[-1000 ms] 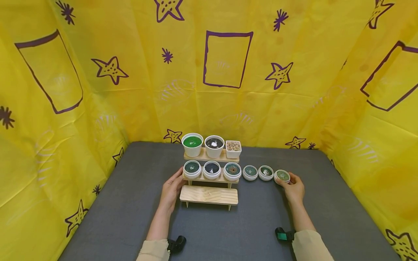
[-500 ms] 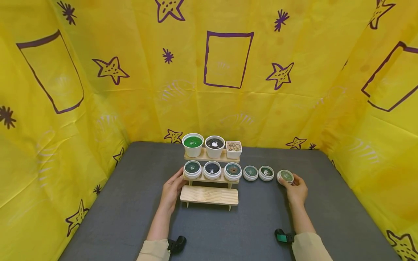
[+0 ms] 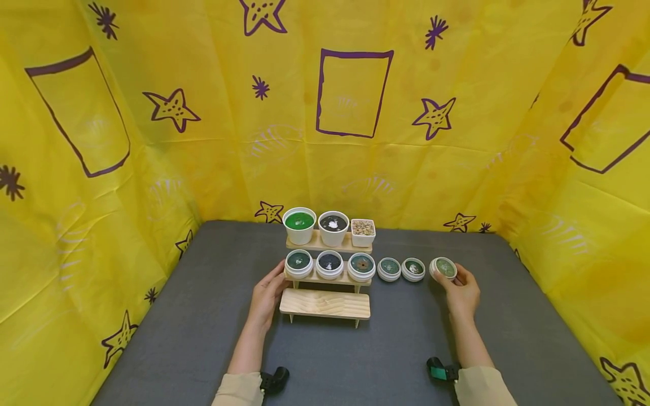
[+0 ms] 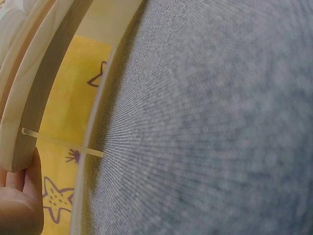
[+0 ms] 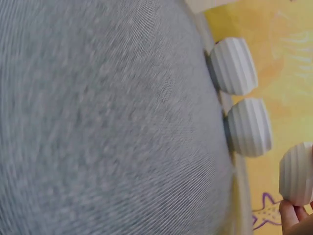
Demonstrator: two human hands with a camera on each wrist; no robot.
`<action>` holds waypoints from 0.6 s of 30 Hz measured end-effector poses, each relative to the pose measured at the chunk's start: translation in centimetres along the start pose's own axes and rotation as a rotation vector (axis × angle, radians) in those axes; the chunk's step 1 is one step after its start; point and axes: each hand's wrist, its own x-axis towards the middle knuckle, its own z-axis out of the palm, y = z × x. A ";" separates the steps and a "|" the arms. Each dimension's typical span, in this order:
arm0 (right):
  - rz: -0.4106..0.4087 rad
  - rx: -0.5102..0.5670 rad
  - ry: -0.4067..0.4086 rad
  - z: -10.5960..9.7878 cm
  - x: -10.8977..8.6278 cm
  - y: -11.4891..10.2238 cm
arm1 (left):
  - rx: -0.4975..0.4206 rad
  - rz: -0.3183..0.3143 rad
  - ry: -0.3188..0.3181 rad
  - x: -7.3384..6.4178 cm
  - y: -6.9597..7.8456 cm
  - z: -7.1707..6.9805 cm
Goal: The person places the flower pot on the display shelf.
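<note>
My right hand (image 3: 463, 293) pinches a small white ribbed pot with a pale green top (image 3: 446, 268) by its side, a little right of two similar small pots. In the right wrist view this ribbed pot (image 5: 295, 174) is raised off the grey cloth, fingertips at its lower side. My left hand (image 3: 266, 296) grips the left end of the wooden tiered stand's middle shelf; the left wrist view shows fingers (image 4: 32, 181) around the end of the wooden board (image 4: 29, 93). Three white pots, the middle one (image 3: 329, 264), stand on that shelf. The lowest shelf (image 3: 325, 303) is bare.
On the top shelf are a bright green-filled pot (image 3: 299, 224), a dark-filled pot (image 3: 333, 227) and a square pot of pebbles (image 3: 363, 231). Two small pots, one dark green (image 3: 413, 269), the other teal (image 3: 389, 269), sit right of the stand. Yellow cloth (image 3: 355, 169) walls the table.
My right hand has lifted the pale green pot from the right end of the small row and shifted it slightly right and up. The left hand stays at the stand.
</note>
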 end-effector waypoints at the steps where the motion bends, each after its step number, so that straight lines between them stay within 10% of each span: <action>1: -0.003 0.012 -0.003 0.0 -0.1 -0.2 | -0.001 -0.001 -0.001 0.0 0.0 0.0; 18: -0.086 0.162 -0.099 1.0 -2.9 -4.6 | -0.013 0.004 -0.011 0.0 0.0 0.0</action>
